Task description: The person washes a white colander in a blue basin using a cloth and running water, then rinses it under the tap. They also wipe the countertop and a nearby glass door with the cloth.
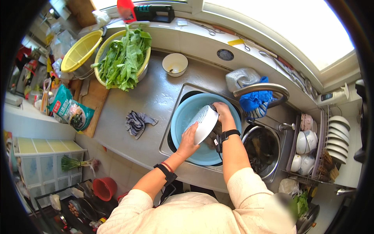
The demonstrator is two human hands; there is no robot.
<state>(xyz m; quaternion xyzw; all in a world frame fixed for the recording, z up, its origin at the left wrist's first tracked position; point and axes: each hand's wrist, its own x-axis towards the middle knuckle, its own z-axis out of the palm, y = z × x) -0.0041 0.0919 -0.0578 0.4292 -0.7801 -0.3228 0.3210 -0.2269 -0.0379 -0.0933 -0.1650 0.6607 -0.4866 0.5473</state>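
A white dish (206,125) is tilted above a light-blue plastic basin (177,118), which is set into the left sink bowl. My left hand (189,141) grips the dish along its lower left side. At its upper right edge, my right hand (223,112) presses a dark scrubbing pad or cloth (213,107) against it; the fingers partly hide this pad. Water and a greyish-brown cloth-like thing (211,141) lie in the basin, partly covered by the dish and my right forearm. Left of the sink, a crumpled grey striped cloth (138,122) rests on the steel counter.
A curved faucet (263,86), hung with blue cloth (253,101), stands right of the basin. Beside it is a metal pot (246,143) with dark contents. Leafy greens (124,60), a small bowl (175,64) and a cutting board (98,101) are leftward; a dish rack (318,146) stands right.
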